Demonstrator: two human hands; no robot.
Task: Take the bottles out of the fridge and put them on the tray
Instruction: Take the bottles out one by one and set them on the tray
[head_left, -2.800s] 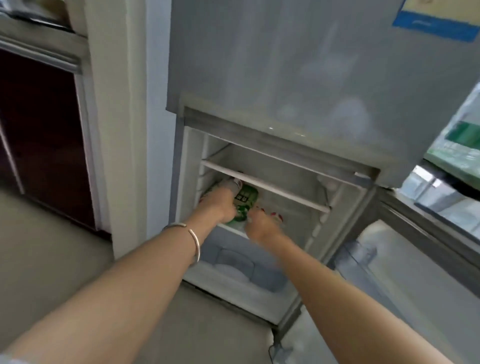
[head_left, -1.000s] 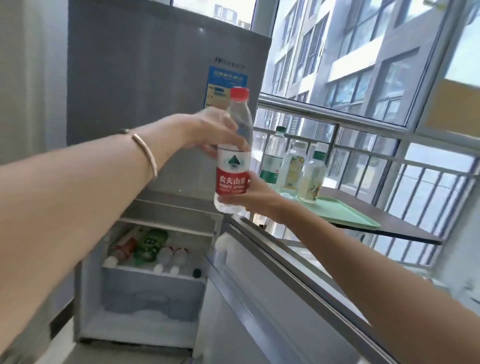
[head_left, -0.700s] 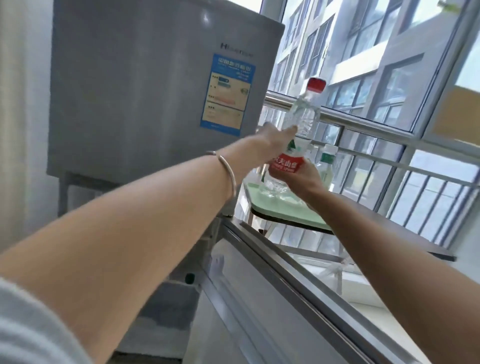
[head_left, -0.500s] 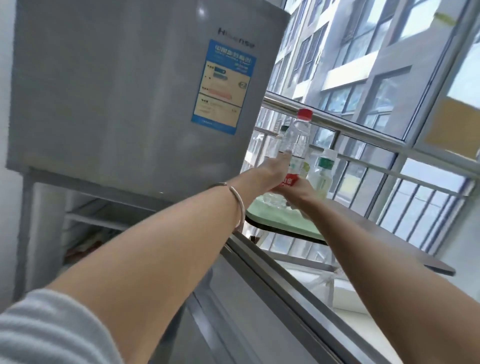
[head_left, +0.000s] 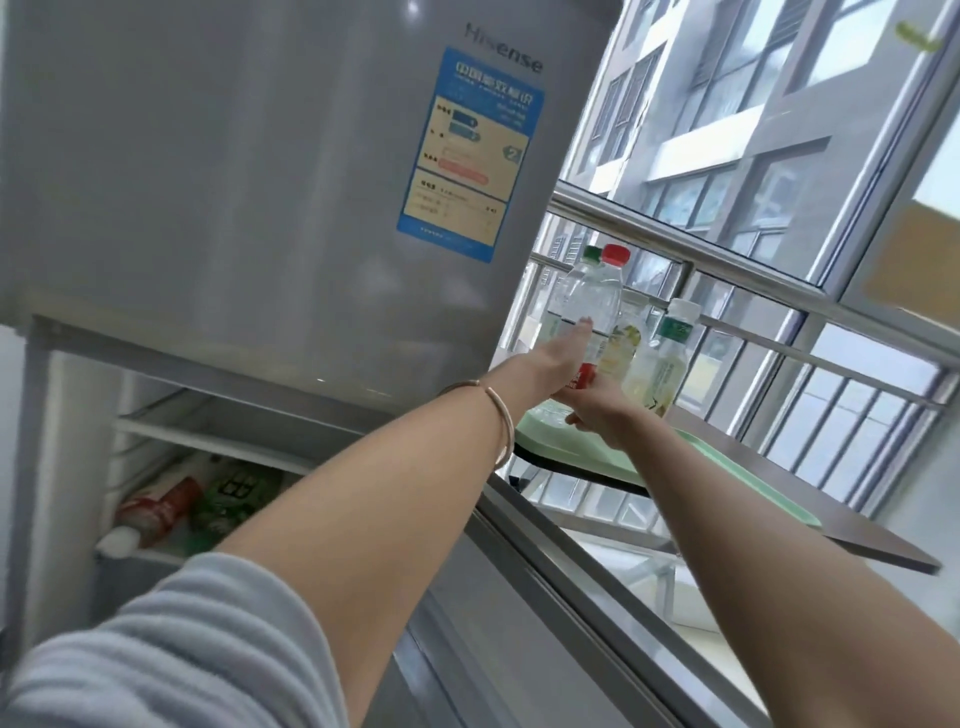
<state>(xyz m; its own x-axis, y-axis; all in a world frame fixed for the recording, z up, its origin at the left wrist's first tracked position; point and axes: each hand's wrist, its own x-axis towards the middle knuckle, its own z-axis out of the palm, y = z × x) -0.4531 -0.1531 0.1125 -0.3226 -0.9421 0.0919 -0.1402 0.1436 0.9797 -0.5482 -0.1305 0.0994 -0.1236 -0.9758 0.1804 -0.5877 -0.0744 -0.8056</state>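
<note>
Both hands hold a clear water bottle (head_left: 597, 306) with a red cap and a red label. My left hand (head_left: 556, 361) lies against its side and my right hand (head_left: 597, 415) grips its lower part. The bottle stands upright at the near left corner of the green tray (head_left: 582, 449); whether its base touches the tray I cannot tell. Behind it on the tray stand a green-capped bottle (head_left: 590, 255) and two pale yellowish bottles (head_left: 626, 343) (head_left: 667, 364). In the open lower compartment of the grey fridge (head_left: 234, 182) lie a red-labelled bottle (head_left: 161, 506) and a green-labelled bottle (head_left: 234, 488).
The tray rests on a dark table (head_left: 841, 499) along a window with a metal railing (head_left: 753, 239). The fridge's open lower door (head_left: 545, 613) juts out beneath my arms, between me and the table.
The bottle has come down and further over the tray's near left corner, next to the standing bottles. My view has swung left, so the fridge's open compartment shows again.
</note>
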